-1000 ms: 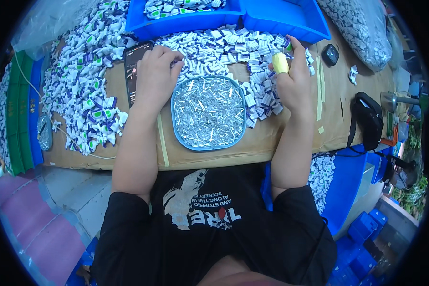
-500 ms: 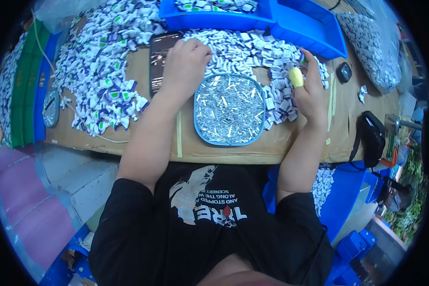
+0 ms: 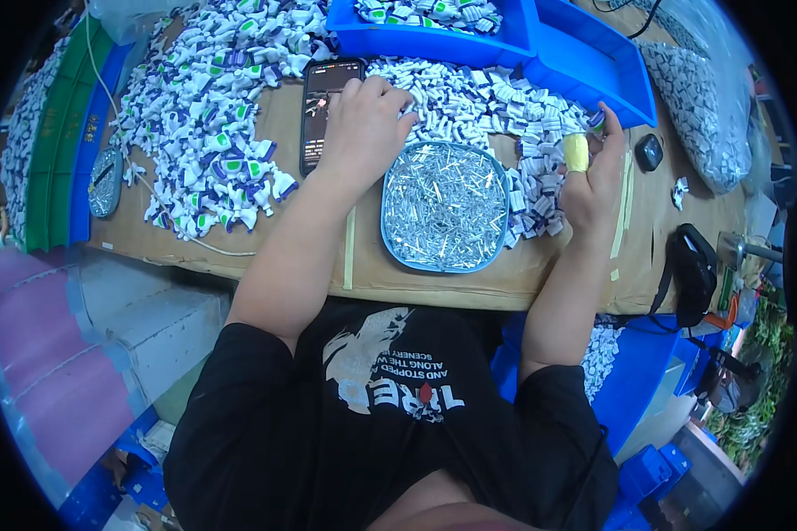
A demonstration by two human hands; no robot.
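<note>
Compared with half a second ago we see little change: our left hand (image 3: 366, 124) stays palm-down at the far middle of the worktop (image 3: 434, 288), fingers curled narrow over the white plastic pieces (image 3: 496, 97), its thumb side touching the phone (image 3: 321, 111). We cannot tell whether it grips a piece. Our right hand (image 3: 593, 173) has shifted slightly along the right side of the pile; its fingers are bent narrow at the pile's edge, one wearing a yellow finger wrap (image 3: 576, 152). We cannot tell if anything is pinched there.

Containers: a blue tray (image 3: 388, 212) sits between our hands near the front edge of the worktop, filled with small silver metal pins (image 3: 443, 203). At the far edge stands a blue bin (image 3: 425, 42) holding white-and-green parts, and beside it, toward the far right corner, a second blue bin (image 3: 593, 66). A clear bag of white pieces (image 3: 695, 106) lies at the right edge.

Surface: brown cardboard-covered worktop. A big heap of white-and-green parts (image 3: 212, 115) covers the far left area, with a small round clock (image 3: 106, 181) at the left edge. A small black gadget (image 3: 649, 152) and a black strap bag (image 3: 692, 270) lie on the right. Blue crates (image 3: 655, 473) stand on the floor at lower right, greenery beyond them.
</note>
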